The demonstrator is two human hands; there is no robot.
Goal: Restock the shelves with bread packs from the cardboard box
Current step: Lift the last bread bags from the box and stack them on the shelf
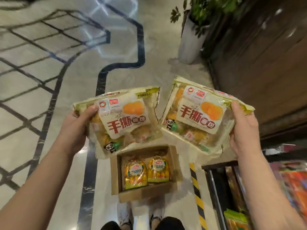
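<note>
The left hand (pixel 78 123) shows only its thumb on the left bread pack (pixel 123 120); its fingers are hidden behind it. The right hand (pixel 244 130) likewise hides its fingers behind the right bread pack (pixel 199 117). The left bread pack covers the far rim of the cardboard box (pixel 173 163). The shelves (pixel 249 188) are blurred and cut off by the right edge, their goods unreadable. Small print on the 2 held packs is too fine to read. Both forearms run out at the bottom corners.

Below me the pale marble floor (pixel 66 100) carries dark inlaid lines and, on my right, a yellow-and-black striped strip (pixel 197 195). Ahead, a leafy plant (pixel 211 7) in a white pot (pixel 191 42) stands beside a dark wooden wall (pixel 259 67).
</note>
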